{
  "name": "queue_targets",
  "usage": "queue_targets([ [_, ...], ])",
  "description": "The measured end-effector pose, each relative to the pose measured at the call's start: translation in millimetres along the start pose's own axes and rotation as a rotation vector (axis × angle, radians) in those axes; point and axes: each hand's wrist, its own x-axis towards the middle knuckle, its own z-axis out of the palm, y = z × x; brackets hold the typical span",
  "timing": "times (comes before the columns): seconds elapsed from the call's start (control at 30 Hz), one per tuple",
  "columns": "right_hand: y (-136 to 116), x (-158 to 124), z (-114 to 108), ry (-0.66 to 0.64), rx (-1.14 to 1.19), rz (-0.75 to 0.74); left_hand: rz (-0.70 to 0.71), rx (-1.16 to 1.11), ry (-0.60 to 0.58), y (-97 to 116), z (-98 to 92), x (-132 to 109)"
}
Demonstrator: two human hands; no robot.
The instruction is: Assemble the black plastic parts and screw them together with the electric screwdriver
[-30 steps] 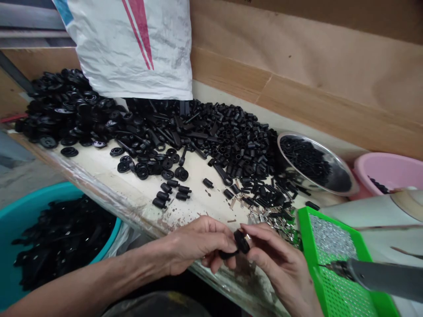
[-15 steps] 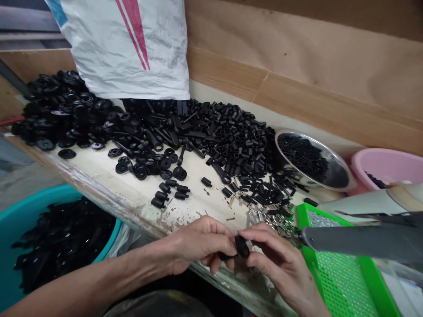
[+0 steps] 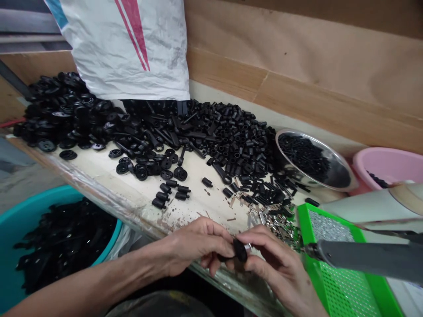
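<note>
My left hand (image 3: 201, 244) is closed on a black plastic part (image 3: 239, 250) with a round, disc-like end, held just over the table's front edge. Most of the part is hidden by the fingers. My right hand (image 3: 280, 264) is closed at the other side of that end, its thumb and fingers around a small silver metal pin (image 3: 248, 247) that sticks out from it. Small metal pieces (image 3: 280, 222) lie scattered on the table just beyond my right hand. Several short black cylinders (image 3: 165, 188) stand nearer the left.
Black discs (image 3: 66, 114) and short black tubes (image 3: 238, 132) are heaped along the back. To the right are a steel bowl (image 3: 340, 171), a pink basin (image 3: 396, 163), a green tray (image 3: 380, 281) and a grey bar-shaped tool (image 3: 363, 259). A teal tub (image 3: 66, 191) stands lower left.
The grey tool has shifted right and down over the green tray. Both hands keep their grip; the black part has turned slightly and more of the silver pin shows.
</note>
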Motion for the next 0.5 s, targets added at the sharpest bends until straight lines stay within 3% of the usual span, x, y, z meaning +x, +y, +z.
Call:
queue_targets([
  [0.17,0,3,-1,0.016,-0.017,-0.016,0.046,-0.008,-0.111,2,-8.2,-4],
  [0.33,-2,5,-2,0.032,-0.015,-0.027,0.041,-0.053,-0.062,2,-11.7,-5],
  [0.5,-3,6,0,0.004,0.016,-0.03,0.007,-0.174,-0.128,-4,-10.8,-4],
])
